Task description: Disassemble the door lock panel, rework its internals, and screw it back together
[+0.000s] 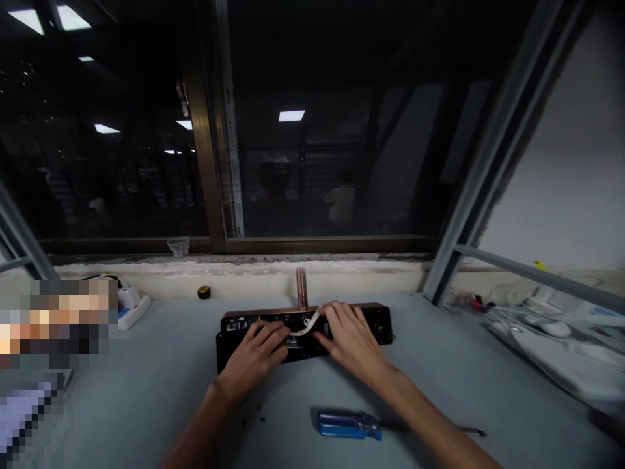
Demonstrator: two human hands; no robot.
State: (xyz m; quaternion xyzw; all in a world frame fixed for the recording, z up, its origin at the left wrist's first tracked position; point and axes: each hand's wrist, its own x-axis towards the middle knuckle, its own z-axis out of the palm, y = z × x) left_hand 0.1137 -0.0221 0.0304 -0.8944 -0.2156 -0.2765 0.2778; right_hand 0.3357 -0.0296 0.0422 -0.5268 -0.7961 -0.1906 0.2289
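A long black casing (305,355) with a copper-coloured back edge lies opened on the table, its inner parts showing. A white flat cable (312,324) curves up out of its middle. My right hand (349,335) pinches the cable's upper end, thumb low over the casing. My left hand (261,352) is closed at the cable's lower left end, its fingers bent over the casing; the fingertips partly hide what they grip. Behind the casing stands a copper-coloured tube (301,288). Below my right forearm lies a screwdriver (349,425) with a blue handle, its shaft partly covered.
Several small dark bits (261,419) lie in front of the casing. A round brass-coloured piece (204,292) sits near the back edge. A power strip (134,311) is at the left, tangled cables (532,326) at the right. A clear cup (178,246) stands on the sill.
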